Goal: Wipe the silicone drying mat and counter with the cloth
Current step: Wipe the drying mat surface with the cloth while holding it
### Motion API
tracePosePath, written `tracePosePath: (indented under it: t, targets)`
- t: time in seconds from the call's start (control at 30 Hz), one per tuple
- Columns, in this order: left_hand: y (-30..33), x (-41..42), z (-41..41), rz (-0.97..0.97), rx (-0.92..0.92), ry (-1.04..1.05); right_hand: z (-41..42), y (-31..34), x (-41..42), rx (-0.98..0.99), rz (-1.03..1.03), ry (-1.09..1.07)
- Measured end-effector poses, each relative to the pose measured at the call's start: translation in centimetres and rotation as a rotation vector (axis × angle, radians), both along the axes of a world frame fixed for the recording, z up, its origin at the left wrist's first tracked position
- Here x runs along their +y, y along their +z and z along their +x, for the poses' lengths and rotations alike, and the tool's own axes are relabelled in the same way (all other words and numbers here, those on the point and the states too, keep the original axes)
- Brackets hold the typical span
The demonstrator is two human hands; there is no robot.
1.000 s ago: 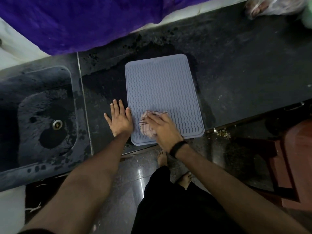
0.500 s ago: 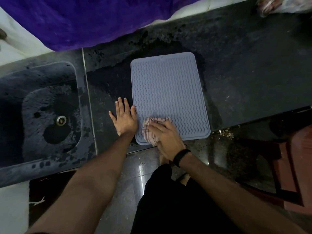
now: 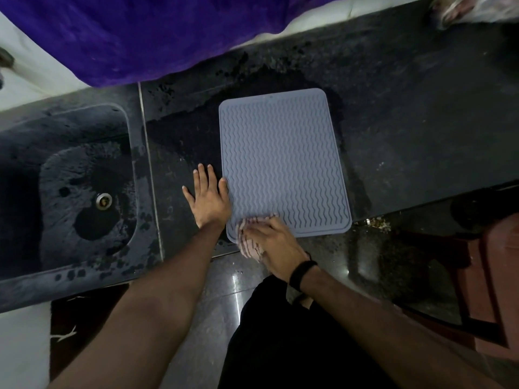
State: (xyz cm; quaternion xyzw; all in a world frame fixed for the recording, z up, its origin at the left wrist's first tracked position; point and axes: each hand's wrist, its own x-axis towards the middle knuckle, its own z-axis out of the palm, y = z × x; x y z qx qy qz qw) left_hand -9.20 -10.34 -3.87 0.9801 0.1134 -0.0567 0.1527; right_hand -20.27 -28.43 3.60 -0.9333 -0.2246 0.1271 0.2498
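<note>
- Dark stone counter (image 3: 421, 130) runs across the view, wet and blotchy around the silicone drying mat (image 3: 283, 164), which serves as the landmark below.
- The mat is grey-blue with wavy ridges, lying flat on the counter, its near edge close to the counter's front edge.
- Left of the mat, past a thin seam, a dark sink (image 3: 70, 192) is set into the counter, with a metal drain (image 3: 104, 199) at its bottom.
- Behind the mat, purple fabric (image 3: 140, 32) hangs over the counter's back edge.
- Far right and behind the mat, a pale crumpled item (image 3: 474, 7) sits at the corner (too blurred to name).
- The left hand (image 3: 209, 200) lies flat on the counter just beside the mat's left edge, fingers straight and spread, gripping nothing; the finger nearest the mat touches its edge.
- The right hand (image 3: 272, 240) presses down on a striped cloth (image 3: 250, 242) at the mat's near left corner, fingers bent over the bunched fabric and clamped on it; a black wristband (image 3: 302, 273) circles the wrist.
- The cloth rests partly on that corner and partly hangs past the counter's front edge.
- Below the mat, a glossy dark floor (image 3: 224, 290) shows, with black trousers (image 3: 280, 346).
</note>
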Motion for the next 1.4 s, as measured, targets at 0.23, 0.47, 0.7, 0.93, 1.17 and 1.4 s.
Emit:
tracePosePath:
  t: [0.23,0.47,0.7,0.93,1.17,1.4]
  targets:
    - [0.0,0.0,0.3,0.023,0.023,0.001,4.2,-1.8,3.3,-0.004,-0.044,-0.150]
    - [0.4,-0.3,-0.1,0.008,-0.009,0.008,1.0,-1.9,0.6,0.017,-0.126,0.083]
    - [1.4,-0.5,-0.4,0.006,0.028,-0.005,4.2,0.8,-2.0,-0.026,0.012,-0.060]
    - [3.2,-0.3,2.8,-0.004,0.048,-0.040,11.9,2.5,-2.7,-0.117,-0.012,-0.189]
    - [4.2,-0.3,7.9,-0.063,0.016,-0.053,16.7,3.0,-2.1,-0.128,-0.015,-0.245]
    - [2.7,0.2,12.0,-0.072,0.025,-0.084,21.4,2.3,-1.6,-0.128,-0.027,-0.323]
